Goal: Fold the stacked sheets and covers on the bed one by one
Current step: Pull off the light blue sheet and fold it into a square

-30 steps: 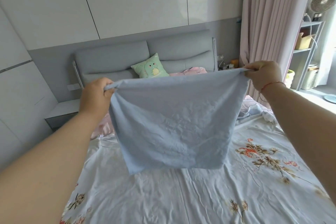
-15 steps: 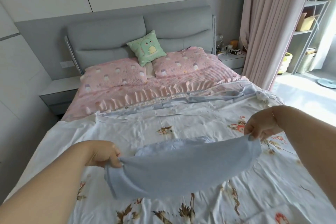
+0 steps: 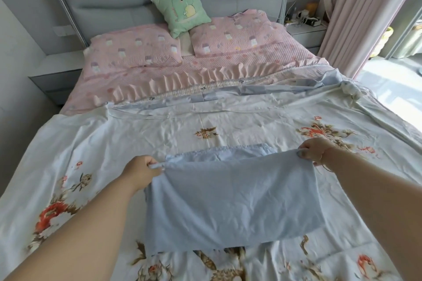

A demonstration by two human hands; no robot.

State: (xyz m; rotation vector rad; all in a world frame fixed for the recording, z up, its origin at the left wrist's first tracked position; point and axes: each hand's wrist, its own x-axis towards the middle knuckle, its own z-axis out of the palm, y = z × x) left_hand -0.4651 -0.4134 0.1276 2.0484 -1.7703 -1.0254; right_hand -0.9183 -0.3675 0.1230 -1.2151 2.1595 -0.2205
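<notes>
Head view, blue cover (image 3: 233, 203) stretched between hands, left (image 3: 140, 170) and right (image 3: 314, 151) pinching its corners.

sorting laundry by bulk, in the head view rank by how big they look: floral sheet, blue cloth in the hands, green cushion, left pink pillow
1. floral sheet
2. blue cloth, though it is nearest the camera
3. left pink pillow
4. green cushion, farthest away

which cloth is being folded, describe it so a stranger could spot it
Start at the bed and its white floral sheet. On its near half lies a small blue cloth, the left hand and right hand pinching its far corners. It alone is plain, without print.
</notes>
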